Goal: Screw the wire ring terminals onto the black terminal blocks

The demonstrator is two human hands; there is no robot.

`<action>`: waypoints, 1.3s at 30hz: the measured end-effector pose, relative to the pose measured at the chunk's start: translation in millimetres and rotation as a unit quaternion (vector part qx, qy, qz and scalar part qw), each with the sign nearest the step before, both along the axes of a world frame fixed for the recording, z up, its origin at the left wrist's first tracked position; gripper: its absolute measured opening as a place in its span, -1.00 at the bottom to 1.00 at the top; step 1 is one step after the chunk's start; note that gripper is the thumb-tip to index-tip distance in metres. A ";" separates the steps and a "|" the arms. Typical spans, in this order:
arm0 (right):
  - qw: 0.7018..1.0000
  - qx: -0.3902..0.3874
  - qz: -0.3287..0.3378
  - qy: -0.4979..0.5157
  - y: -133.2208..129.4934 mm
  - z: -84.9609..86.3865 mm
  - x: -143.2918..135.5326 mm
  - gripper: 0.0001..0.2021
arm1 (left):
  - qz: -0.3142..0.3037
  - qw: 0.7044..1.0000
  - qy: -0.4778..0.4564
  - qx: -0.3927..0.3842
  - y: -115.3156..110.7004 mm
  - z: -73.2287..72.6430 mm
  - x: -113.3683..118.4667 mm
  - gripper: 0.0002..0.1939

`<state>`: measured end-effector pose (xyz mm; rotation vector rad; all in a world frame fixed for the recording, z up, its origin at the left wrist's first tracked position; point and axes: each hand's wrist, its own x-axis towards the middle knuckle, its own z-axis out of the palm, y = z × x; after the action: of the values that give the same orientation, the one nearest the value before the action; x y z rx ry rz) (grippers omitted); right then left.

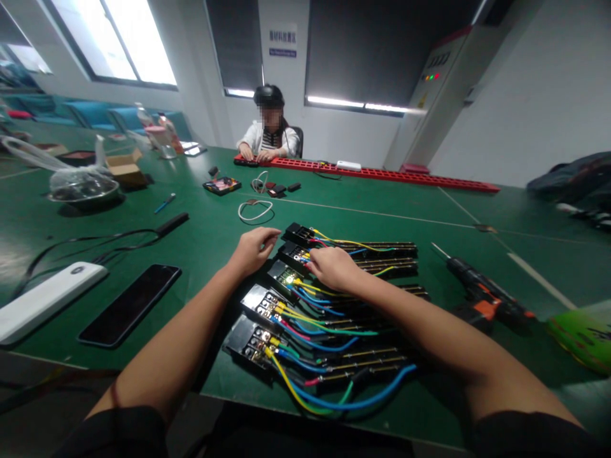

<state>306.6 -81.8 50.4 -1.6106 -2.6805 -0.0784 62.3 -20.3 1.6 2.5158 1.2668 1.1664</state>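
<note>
Several black terminal blocks (248, 340) lie in a column on the green table (200, 356), with yellow, blue, red and green wires (329, 401) running right from them along black strips. My left hand (254, 249) is beside the left end of the upper blocks, its fingers curled together; whatever may be between them is hidden. Over the second block from the top, my right hand (334, 266) has its fingers pinched at the wire ends by the terminals. What exactly it holds is too small to make out.
A cordless screwdriver (487, 289) lies at the right, near a green packet (585, 334). At the left are a phone (131, 305) and a white power strip (50, 302). Across the table a person (270, 130) works by a long red rail (382, 175).
</note>
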 end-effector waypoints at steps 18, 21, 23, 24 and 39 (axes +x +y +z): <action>1.000 -0.011 -0.001 0.013 1.9 -1.9 2.9 -0.70 | -0.092 0.993 -0.032 -0.061 -4.3 -0.4 17.6 -0.80; 1.000 -0.007 0.000 0.015 2.9 -3.0 2.9 -0.70 | -0.106 0.991 -0.020 -0.073 -5.1 -0.7 18.4 -0.79; 1.000 -0.006 -0.002 0.015 3.4 -3.6 2.9 -0.71 | -0.108 0.991 -0.015 -0.080 -6.2 0.1 19.5 -0.79; 1.000 -0.006 -0.004 0.014 3.5 -3.8 2.9 -0.71 | -0.106 0.991 -0.014 -0.082 -7.0 0.8 20.3 -0.79; 1.000 0.003 0.003 0.020 4.9 -5.8 5.6 -0.70 | -0.106 0.991 0.049 -0.060 -14.6 7.7 31.3 -0.89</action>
<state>312.2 -77.0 44.6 -1.5846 -2.6533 -0.0554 93.5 -34.9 9.3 2.5696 1.0244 0.9030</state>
